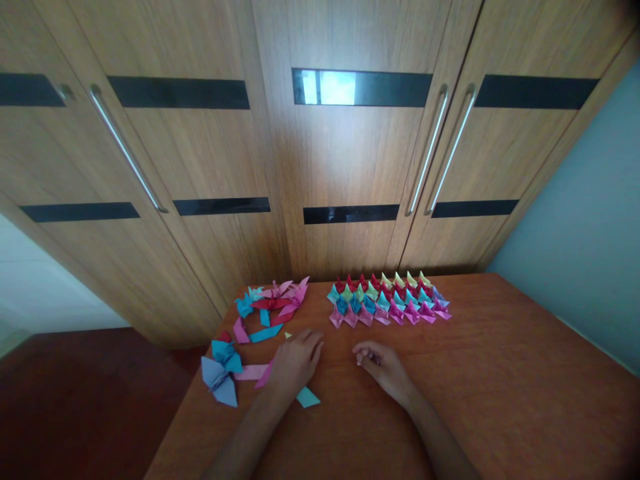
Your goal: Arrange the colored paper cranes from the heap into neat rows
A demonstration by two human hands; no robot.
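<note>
My left hand (299, 359) is over folded paper strips at the table's left side, its fingers together and bent downward; what they hold, if anything, is hidden. A pale turquoise strip (308, 398) and a pink strip (251, 373) stick out around it. To the right, my right hand (377, 363) rests with fingers curled in, and nothing can be made out in them. Beyond it stand rows of small folded paper pieces (390, 303) in red, yellow, blue, pink and purple. Blue (227, 355) and lavender (219, 381) folded papers lie at the left edge.
The brown wooden table (500, 373) extends to the right. Pink, red and blue folded papers (273, 300) lie at its back left. Behind it stands a wooden cabinet (345, 153) with long metal handles. A pale wall (575, 220) is at the right.
</note>
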